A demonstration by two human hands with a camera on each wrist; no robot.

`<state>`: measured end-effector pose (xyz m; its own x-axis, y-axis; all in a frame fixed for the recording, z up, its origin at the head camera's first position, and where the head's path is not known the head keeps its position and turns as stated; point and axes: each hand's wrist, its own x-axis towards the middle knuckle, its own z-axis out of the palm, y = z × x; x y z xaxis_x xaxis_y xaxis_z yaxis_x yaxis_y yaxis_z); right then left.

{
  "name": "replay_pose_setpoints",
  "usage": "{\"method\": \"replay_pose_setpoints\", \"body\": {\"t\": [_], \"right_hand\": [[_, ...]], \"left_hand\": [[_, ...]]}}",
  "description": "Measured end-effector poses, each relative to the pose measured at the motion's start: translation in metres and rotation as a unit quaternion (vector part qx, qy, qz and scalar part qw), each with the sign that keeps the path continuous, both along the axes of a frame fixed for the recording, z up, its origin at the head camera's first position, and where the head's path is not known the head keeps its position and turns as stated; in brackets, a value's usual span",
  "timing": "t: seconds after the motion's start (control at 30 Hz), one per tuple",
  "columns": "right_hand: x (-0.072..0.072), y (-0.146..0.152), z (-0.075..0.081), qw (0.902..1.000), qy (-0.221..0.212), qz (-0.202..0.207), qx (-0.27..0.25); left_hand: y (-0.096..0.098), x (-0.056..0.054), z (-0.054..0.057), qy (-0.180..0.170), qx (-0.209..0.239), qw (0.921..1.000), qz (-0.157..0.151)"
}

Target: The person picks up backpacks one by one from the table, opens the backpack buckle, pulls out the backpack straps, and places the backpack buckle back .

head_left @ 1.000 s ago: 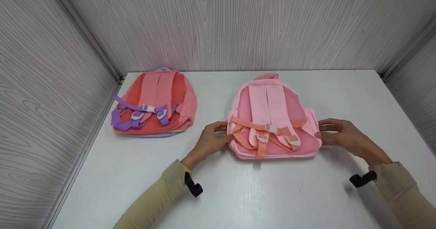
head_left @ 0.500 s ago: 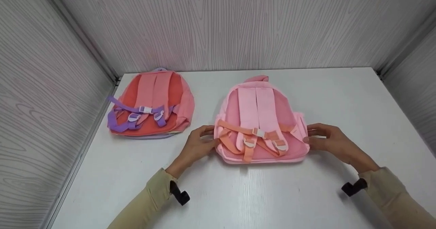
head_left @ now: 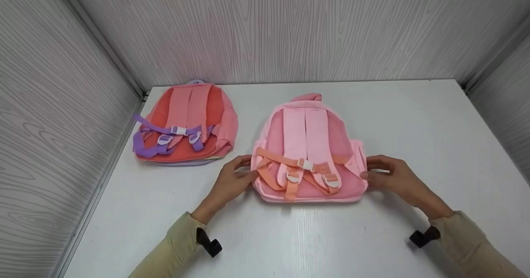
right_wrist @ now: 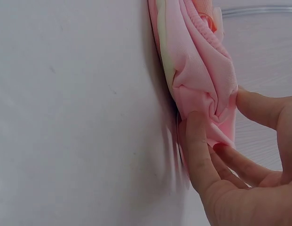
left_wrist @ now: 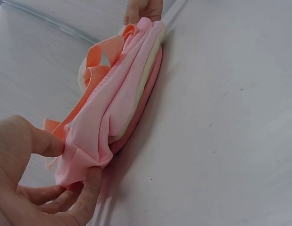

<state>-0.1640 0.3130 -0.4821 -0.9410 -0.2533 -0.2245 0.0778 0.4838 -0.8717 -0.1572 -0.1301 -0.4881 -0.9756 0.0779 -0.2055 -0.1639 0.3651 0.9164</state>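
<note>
A light pink backpack point(head_left: 295, 133) lies straps up on the white table, its orange straps point(head_left: 281, 159) and white buckles across the lower back panel. My left hand point(head_left: 232, 178) grips its left side near the bottom. At the opposite side my right hand point(head_left: 391, 176) holds the lower corner by the side pocket. In the left wrist view, thumb and fingers point(left_wrist: 89, 195) pinch the pink fabric. The right wrist view has the thumb on top of the backpack's edge point(right_wrist: 202, 89) and the fingertips at its side and underside.
A coral red backpack point(head_left: 190, 116) with purple straps point(head_left: 155, 149) lies to the left, near the table's back left corner. Wood-grain panels point(head_left: 290, 29) wall the white table point(head_left: 314, 236) at the back and both sides. Each sleeve cuff carries a small black wrist camera point(head_left: 210, 243).
Both hands have shifted the pink backpack to the left and slightly nearer, closer to the red one. Their hold on its two sides stays the same.
</note>
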Motion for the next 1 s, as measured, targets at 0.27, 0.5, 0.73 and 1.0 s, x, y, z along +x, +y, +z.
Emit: {"method": "replay_pose_setpoints", "body": {"t": [0.27, 0.5, 0.73, 1.0], "right_hand": [[0.012, -0.023, 0.01, 0.9773, 0.192, -0.062, 0.063], [0.014, -0.053, 0.015, 0.9377, 0.336, -0.062, 0.064], [0.007, -0.066, 0.012, 0.919, 0.394, -0.015, 0.008], [0.004, -0.081, 0.011, 0.924, 0.382, 0.007, 0.004]], "left_hand": [[0.024, 0.019, 0.003, 0.223, -0.049, 0.9728, 0.039], [0.055, 0.024, 0.01, 0.34, -0.068, 0.9379, -0.01], [0.069, 0.017, 0.012, 0.342, -0.064, 0.9359, -0.055], [0.076, 0.01, 0.014, 0.339, -0.075, 0.9354, -0.066]]}}
